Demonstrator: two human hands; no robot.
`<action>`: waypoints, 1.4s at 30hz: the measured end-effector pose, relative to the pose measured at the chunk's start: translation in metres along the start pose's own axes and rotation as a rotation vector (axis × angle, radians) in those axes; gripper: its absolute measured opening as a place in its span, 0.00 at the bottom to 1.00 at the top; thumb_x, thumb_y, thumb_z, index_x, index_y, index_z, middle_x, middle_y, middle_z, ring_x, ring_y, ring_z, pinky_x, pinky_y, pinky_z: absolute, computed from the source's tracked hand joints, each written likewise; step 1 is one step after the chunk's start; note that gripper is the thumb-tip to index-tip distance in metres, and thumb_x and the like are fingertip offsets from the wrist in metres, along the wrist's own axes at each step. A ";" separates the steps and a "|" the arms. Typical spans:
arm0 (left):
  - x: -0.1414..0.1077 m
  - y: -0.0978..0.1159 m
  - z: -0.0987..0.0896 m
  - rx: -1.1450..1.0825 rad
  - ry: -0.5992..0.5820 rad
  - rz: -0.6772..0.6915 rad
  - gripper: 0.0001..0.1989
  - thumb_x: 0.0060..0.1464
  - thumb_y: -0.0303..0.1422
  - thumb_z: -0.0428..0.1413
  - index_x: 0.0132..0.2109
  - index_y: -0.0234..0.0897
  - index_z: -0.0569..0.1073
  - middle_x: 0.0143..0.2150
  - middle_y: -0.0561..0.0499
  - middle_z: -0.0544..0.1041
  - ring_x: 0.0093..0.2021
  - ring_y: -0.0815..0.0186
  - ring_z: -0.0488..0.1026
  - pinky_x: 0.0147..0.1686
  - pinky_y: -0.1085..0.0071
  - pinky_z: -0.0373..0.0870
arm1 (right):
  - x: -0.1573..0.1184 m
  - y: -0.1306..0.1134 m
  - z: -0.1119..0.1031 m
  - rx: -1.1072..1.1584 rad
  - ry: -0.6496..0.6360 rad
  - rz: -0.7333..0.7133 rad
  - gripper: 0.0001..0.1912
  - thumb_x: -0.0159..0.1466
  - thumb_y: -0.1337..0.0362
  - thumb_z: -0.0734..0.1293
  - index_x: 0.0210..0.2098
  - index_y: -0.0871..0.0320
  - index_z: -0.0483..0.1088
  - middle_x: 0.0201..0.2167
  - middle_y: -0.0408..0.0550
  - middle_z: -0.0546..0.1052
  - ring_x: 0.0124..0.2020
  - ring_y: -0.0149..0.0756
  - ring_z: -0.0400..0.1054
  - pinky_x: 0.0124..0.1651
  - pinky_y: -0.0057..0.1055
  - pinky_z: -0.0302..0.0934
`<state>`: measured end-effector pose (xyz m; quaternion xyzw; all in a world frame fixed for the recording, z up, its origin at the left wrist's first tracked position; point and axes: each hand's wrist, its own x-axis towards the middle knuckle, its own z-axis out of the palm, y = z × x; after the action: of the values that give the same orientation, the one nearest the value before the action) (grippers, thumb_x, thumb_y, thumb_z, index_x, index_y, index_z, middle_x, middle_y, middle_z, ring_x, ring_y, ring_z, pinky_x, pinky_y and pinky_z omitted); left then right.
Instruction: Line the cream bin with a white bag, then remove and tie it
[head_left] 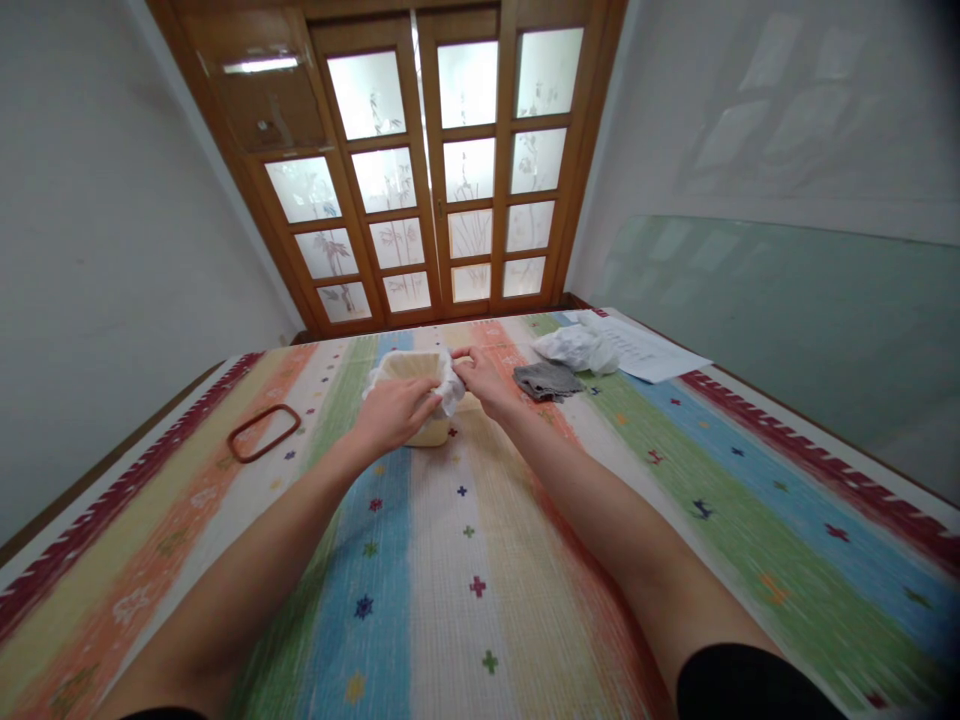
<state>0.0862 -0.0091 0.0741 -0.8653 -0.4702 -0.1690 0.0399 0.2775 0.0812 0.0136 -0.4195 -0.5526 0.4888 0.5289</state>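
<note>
A cream-coloured bin (429,434) stands on the striped tablecloth, with a white plastic bag (450,390) lining it and folded over its rim. My left hand (397,409) lies at the bin's near left side, its fingers closed on the bag's edge. At the right rim, my right hand (480,378) pinches the bag with thumb and forefinger. To the left, a reddish-brown rounded rectangular ring (264,434) lies flat on the cloth, apart from both hands.
Right of the bin lie a folded grey cloth (547,381), a crumpled white plastic bag (579,347) and white printed paper (651,349). Wooden doors with glass panes (469,160) stand beyond the table (442,560); a pale green panel (780,320) is at the right.
</note>
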 end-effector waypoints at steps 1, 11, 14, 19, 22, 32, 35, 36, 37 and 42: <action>0.000 0.000 0.000 0.000 0.004 0.001 0.22 0.73 0.44 0.44 0.62 0.43 0.75 0.56 0.45 0.82 0.52 0.53 0.79 0.48 0.59 0.73 | 0.002 0.003 0.000 -0.022 0.010 0.000 0.16 0.55 0.62 0.65 0.44 0.55 0.67 0.24 0.36 0.69 0.25 0.31 0.64 0.27 0.25 0.55; -0.008 -0.018 -0.001 -0.114 0.229 -0.009 0.15 0.70 0.39 0.50 0.53 0.40 0.77 0.52 0.46 0.81 0.52 0.56 0.77 0.53 0.59 0.72 | 0.007 -0.002 -0.009 -0.376 0.137 -0.541 0.17 0.68 0.56 0.62 0.53 0.55 0.72 0.56 0.54 0.76 0.59 0.43 0.69 0.65 0.44 0.61; -0.014 -0.032 -0.002 -0.159 0.396 -0.054 0.14 0.69 0.37 0.50 0.52 0.39 0.77 0.52 0.46 0.81 0.54 0.56 0.76 0.57 0.58 0.71 | 0.000 -0.014 -0.007 -0.437 0.064 -0.678 0.21 0.72 0.54 0.61 0.60 0.53 0.70 0.63 0.55 0.73 0.67 0.43 0.64 0.72 0.48 0.54; -0.027 -0.084 0.005 -0.249 0.613 -0.256 0.13 0.65 0.36 0.52 0.50 0.38 0.77 0.49 0.45 0.81 0.51 0.57 0.77 0.56 0.58 0.72 | 0.002 -0.009 -0.003 -0.422 -0.068 -0.576 0.26 0.73 0.50 0.59 0.65 0.55 0.68 0.64 0.56 0.74 0.66 0.43 0.67 0.71 0.46 0.56; -0.039 -0.112 0.015 -0.324 0.610 -0.402 0.13 0.63 0.37 0.53 0.49 0.38 0.78 0.49 0.45 0.80 0.48 0.57 0.77 0.51 0.58 0.75 | 0.006 0.002 -0.003 -0.387 -0.106 -0.466 0.27 0.73 0.49 0.59 0.65 0.56 0.67 0.64 0.56 0.73 0.64 0.43 0.69 0.69 0.45 0.59; -0.040 -0.096 0.056 -0.797 0.461 -0.287 0.34 0.66 0.50 0.54 0.73 0.45 0.58 0.75 0.39 0.59 0.74 0.50 0.60 0.71 0.47 0.60 | 0.000 0.005 0.009 -0.425 0.005 -0.581 0.22 0.75 0.51 0.56 0.56 0.54 0.73 0.57 0.55 0.77 0.61 0.42 0.69 0.68 0.43 0.59; -0.037 -0.099 0.073 -0.920 0.378 -0.265 0.48 0.61 0.58 0.55 0.78 0.45 0.45 0.79 0.37 0.50 0.78 0.48 0.51 0.73 0.47 0.55 | -0.003 -0.001 0.008 -0.414 0.021 -0.550 0.20 0.74 0.54 0.56 0.52 0.55 0.74 0.52 0.54 0.79 0.56 0.41 0.72 0.64 0.41 0.62; -0.038 -0.102 0.080 -0.946 0.353 -0.259 0.53 0.59 0.61 0.55 0.78 0.44 0.41 0.79 0.37 0.49 0.78 0.48 0.51 0.73 0.47 0.55 | -0.004 -0.005 0.007 -0.416 0.046 -0.547 0.19 0.74 0.55 0.57 0.50 0.56 0.75 0.51 0.53 0.79 0.55 0.42 0.72 0.63 0.41 0.63; -0.039 -0.104 0.087 -0.968 0.329 -0.257 0.57 0.56 0.64 0.56 0.78 0.44 0.39 0.80 0.36 0.48 0.78 0.48 0.51 0.73 0.48 0.56 | -0.006 -0.009 0.007 -0.416 0.073 -0.547 0.17 0.73 0.56 0.58 0.49 0.56 0.75 0.50 0.53 0.79 0.54 0.42 0.72 0.62 0.41 0.63; -0.042 -0.109 0.121 -0.984 0.132 -0.278 0.58 0.48 0.67 0.60 0.76 0.40 0.54 0.70 0.33 0.67 0.71 0.44 0.65 0.67 0.44 0.66 | -0.011 -0.043 0.015 -0.400 0.068 -0.541 0.13 0.70 0.59 0.60 0.44 0.56 0.74 0.43 0.49 0.80 0.47 0.39 0.74 0.53 0.36 0.66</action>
<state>0.0055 0.0450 -0.0630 -0.6987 -0.4420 -0.4279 -0.3652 0.2654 0.0614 0.0549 -0.3690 -0.7110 0.1983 0.5647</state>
